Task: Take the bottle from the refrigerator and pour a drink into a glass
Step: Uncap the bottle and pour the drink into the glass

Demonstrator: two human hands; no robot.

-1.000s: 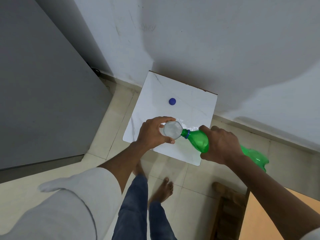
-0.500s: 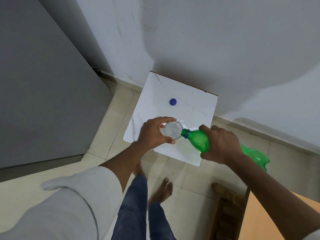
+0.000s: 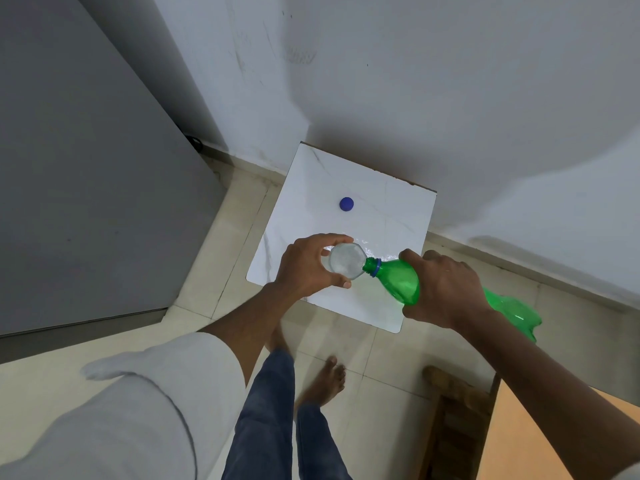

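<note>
My right hand point(image 3: 441, 289) grips a green plastic bottle point(image 3: 398, 280) around its middle, tipped almost flat with its open neck touching the rim of a clear glass point(image 3: 346, 260). My left hand point(image 3: 306, 266) wraps around that glass and holds it above the near part of a small white marble-top table point(image 3: 391, 209). The bottle's blue cap point(image 3: 346, 204) lies loose on the tabletop, beyond the glass. The bottle's base point(image 3: 516, 317) sticks out behind my right wrist.
The grey refrigerator point(image 3: 86, 168) stands shut at the left. A white wall runs behind the table. A wooden piece of furniture point(image 3: 457, 410) and an orange surface point(image 3: 540, 441) sit at the lower right. My bare feet stand on the beige tiled floor.
Both hands, the bottle and the glass stay in nearly the same pose. The view has shifted only slightly.
</note>
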